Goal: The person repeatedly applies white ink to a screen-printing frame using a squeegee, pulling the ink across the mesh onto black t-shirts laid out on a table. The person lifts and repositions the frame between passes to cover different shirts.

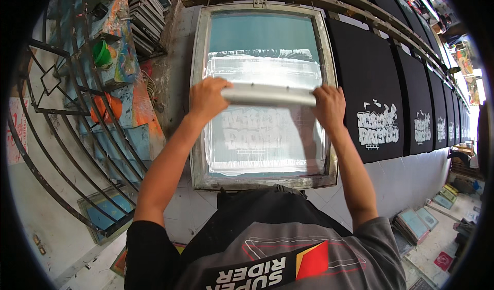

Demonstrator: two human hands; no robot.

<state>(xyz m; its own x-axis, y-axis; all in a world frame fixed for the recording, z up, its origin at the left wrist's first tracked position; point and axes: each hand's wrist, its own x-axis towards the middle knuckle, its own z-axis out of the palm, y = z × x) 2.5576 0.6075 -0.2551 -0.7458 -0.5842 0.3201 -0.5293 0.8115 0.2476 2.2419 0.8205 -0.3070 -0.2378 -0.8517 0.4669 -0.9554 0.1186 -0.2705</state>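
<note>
My left hand (208,97) and my right hand (329,104) grip the two ends of a long silver squeegee (270,94), held crosswise over a framed printing screen (200,151). The screen has teal mesh at its top, a thick band of white ink (262,68) across its upper middle and a white-smeared lettered stencil lower down. To the right, black fabric panels (370,63) lie in a receding row, several bearing white prints like the stencil's design.
Black metal railings (56,110) curve along the left, with a green bucket (103,53), an orange bucket (105,107) and stacked frames (146,20) beyond. Wooden rails (309,2) run behind the screen. More screens (414,223) lie low at the right.
</note>
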